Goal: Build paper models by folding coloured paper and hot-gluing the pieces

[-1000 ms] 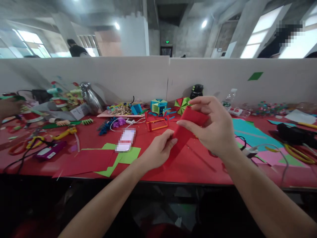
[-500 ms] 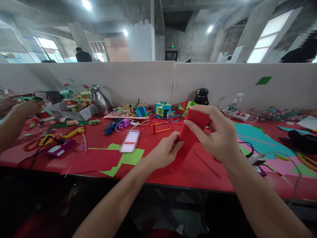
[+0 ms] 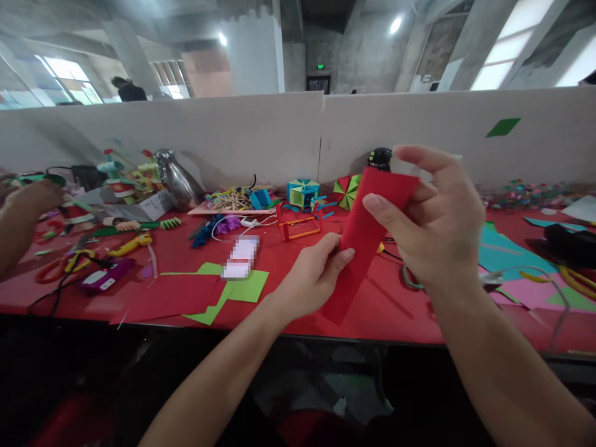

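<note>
I hold a folded strip of red paper (image 3: 361,242) up in front of me, above the red table (image 3: 400,310). My left hand (image 3: 310,279) pinches its lower part between thumb and fingers. Higher up, my right hand (image 3: 435,223) grips the upper end, thumb on the near face and fingers curled behind. The strip slants from lower left to upper right. Its lower tip hangs free just above the tabletop.
Red and green paper sheets (image 3: 195,295) lie at the front left. Scissors (image 3: 69,264), a purple device (image 3: 102,276), folded paper models (image 3: 302,192) and a metal jug (image 3: 174,177) crowd the back. Another person's hand (image 3: 23,205) is at far left. A white partition (image 3: 261,133) bounds the table.
Both hands have lifted the red paper higher and closer to me. My right hand has slid to the strip's top end. The other person's hand at far left has drawn back slightly.
</note>
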A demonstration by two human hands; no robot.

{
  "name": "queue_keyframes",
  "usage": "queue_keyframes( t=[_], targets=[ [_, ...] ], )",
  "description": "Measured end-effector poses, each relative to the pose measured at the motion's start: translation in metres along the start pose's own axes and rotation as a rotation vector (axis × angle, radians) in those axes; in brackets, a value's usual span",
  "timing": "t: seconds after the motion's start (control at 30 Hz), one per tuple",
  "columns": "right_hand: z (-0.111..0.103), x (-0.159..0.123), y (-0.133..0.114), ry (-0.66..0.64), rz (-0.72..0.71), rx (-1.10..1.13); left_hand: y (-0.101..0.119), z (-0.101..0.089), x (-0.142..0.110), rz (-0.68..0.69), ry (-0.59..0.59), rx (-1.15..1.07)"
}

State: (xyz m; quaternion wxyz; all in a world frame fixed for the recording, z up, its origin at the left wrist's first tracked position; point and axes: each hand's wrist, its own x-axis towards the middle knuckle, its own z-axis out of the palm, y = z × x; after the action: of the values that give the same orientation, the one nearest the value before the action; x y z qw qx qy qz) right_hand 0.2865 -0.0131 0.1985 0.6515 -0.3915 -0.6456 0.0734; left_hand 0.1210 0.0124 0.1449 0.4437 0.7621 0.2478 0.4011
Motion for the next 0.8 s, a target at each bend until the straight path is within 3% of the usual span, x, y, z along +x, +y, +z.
queue_keyframes(
  t=[0.13, 0.3, 0.37, 0.6, 0.8],
  targets=[
    [0.005, -0.002, 0.011, -0.301, 0.193, 0.163, -0.003, -0.008, 0.002, 0.005, 0.163, -0.221],
    [0.013, -0.023, 0.04, -0.805, 0.42, 0.116, -0.031, -0.031, 0.006, 0.001, 0.373, -0.523],
    [0.016, -0.036, 0.053, -0.919, 0.491, 0.102, -0.042, -0.038, 0.006, -0.015, 0.406, -0.569],
    [0.014, -0.064, 0.069, -0.904, 0.624, 0.192, -0.062, -0.038, 0.0, -0.256, 0.41, -0.606],
    [0.021, -0.075, 0.072, -0.815, 0.814, 0.315, -0.067, -0.037, -0.004, -0.304, 0.399, -0.683]
  ],
)
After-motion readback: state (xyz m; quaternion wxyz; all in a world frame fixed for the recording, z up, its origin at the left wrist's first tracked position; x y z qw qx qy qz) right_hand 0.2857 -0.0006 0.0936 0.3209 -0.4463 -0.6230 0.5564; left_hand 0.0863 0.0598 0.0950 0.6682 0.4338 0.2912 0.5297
